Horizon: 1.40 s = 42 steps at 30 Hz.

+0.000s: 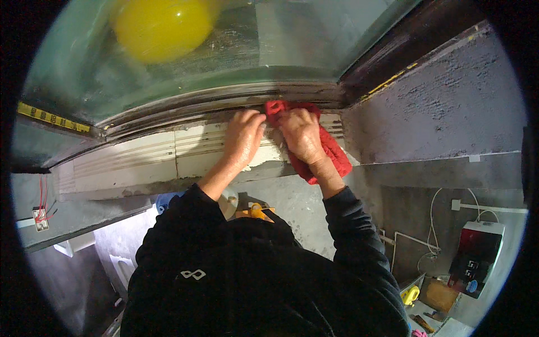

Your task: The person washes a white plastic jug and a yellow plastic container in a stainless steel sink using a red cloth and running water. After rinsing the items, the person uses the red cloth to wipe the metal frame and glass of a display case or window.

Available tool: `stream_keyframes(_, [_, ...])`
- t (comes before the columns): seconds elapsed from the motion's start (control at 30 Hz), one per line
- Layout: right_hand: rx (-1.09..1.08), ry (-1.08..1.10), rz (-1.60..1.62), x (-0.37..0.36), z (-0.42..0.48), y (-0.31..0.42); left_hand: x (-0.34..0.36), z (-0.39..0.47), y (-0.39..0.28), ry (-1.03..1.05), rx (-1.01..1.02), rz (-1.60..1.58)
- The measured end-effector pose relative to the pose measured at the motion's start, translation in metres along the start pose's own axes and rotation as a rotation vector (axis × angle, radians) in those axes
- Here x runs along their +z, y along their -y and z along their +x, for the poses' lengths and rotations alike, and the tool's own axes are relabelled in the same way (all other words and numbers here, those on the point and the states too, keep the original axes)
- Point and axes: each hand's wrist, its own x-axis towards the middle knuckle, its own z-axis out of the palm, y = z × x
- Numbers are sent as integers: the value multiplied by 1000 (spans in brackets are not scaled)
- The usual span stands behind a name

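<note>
A red cloth lies bunched over the right end of the ribbed, pale tiled window sill, reaching the window frame's track. My right hand is closed on it, and part of the cloth hangs down past the sill's front edge. My left hand rests at the sill just left of the cloth, its fingers curled together near the track; whether something small is between them cannot be told. Behind the track stands a greenish glass pane, with a blurred yellow round shape showing at it.
A rough grey wall meets the sill at the right. Below it hangs a dark water heater with pipes and cables. An open socket box with red wires is at the far left. Something orange stands on the floor below me.
</note>
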Motion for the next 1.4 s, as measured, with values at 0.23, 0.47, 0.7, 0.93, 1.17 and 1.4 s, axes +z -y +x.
stream_keyframes(0.23, [616,-239,624,-22,-3,-9,-18,-20,-4,-80,-2,-147])
stream_keyframes(0.47, [167,-3,238,10,26,4,-18,-21,9,-35,-112,-77])
stream_keyframes(0.7, [-73,191,439,0,15,17,-4,-35,2,-52,-193,-115])
stream_keyframes(0.93, [-167,398,614,7,10,0,-16,-59,-29,99,-70,-119])
stream_keyframes(1.17, [177,232,917,-17,-2,-10,-24,-54,-17,27,-123,-248])
stream_keyframes(1.4, [512,-76,406,-84,-51,-64,-26,-52,-14,-16,-138,-232])
